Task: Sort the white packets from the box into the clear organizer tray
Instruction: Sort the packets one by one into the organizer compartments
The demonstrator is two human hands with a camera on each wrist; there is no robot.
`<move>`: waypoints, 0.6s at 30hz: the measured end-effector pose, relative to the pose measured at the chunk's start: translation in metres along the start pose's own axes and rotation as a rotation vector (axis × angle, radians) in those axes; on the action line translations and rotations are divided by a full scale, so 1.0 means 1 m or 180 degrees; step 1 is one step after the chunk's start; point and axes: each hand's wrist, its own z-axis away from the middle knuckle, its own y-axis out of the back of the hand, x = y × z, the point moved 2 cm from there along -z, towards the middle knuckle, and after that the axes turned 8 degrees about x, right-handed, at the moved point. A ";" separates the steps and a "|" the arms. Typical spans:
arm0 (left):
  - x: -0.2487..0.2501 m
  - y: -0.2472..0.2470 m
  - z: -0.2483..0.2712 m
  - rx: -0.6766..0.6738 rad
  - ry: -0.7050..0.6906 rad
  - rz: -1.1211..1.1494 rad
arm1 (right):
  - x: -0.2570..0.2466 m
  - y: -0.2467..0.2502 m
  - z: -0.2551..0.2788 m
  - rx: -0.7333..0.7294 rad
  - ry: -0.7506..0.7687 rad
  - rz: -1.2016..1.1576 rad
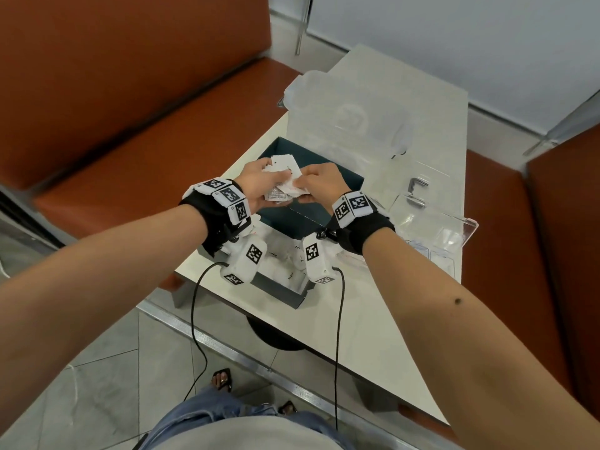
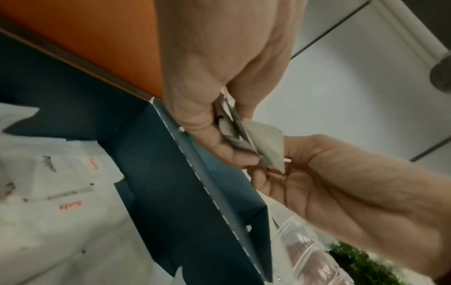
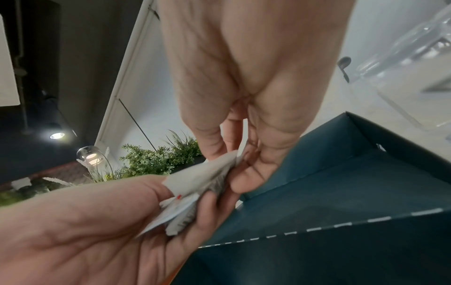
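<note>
White paper packets [image 1: 283, 181], a loose fanned bunch, sit between your two hands above the far half of the dark teal box [image 1: 328, 203]. Your left hand [image 1: 256, 186] curls round the bunch from below; your right hand [image 1: 319, 186] pinches its near edge with thumb and fingertips. More packets [image 2: 73, 173], some printed "Salt", lie in the near half of the box.

Risks:
- The bunch is uneven and slick-looking; a pull on one packet could drag its neighbours out, and they would likely drop back into the box or onto the table [image 1: 373, 319].
- The clear organizer tray [image 1: 431, 228] lies to your right of the box, apart from your hands; a carry across with a loose grip may scatter packets.
- The tray's walls are hard to see against the pale table, so a misplaced packet is likely.

Not readable:
- How many packets you hold.
- The print on the held packets, mostly blurred.
- The tray's compartments and what is in them.
- The near packets, partly covered by the wrist cameras.
</note>
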 end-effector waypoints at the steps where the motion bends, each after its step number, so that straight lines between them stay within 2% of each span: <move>1: 0.001 0.000 0.000 0.0019 -0.0071 -0.0090 | -0.001 0.001 0.000 -0.0020 0.0019 0.0030; 4: 0.004 0.001 -0.001 0.0044 -0.0236 -0.0338 | -0.004 0.004 -0.002 0.0028 0.0094 0.0162; 8: 0.009 -0.002 -0.001 0.0027 -0.0455 -0.0668 | -0.005 0.015 -0.004 0.0358 0.0161 0.0073; 14: 0.012 -0.019 0.004 -0.0313 -0.0582 -0.0830 | 0.001 0.043 -0.001 0.0343 0.0243 -0.0124; 18: 0.009 -0.042 0.007 -0.0488 -0.0636 -0.0948 | 0.016 0.071 0.002 0.0470 0.0126 -0.0124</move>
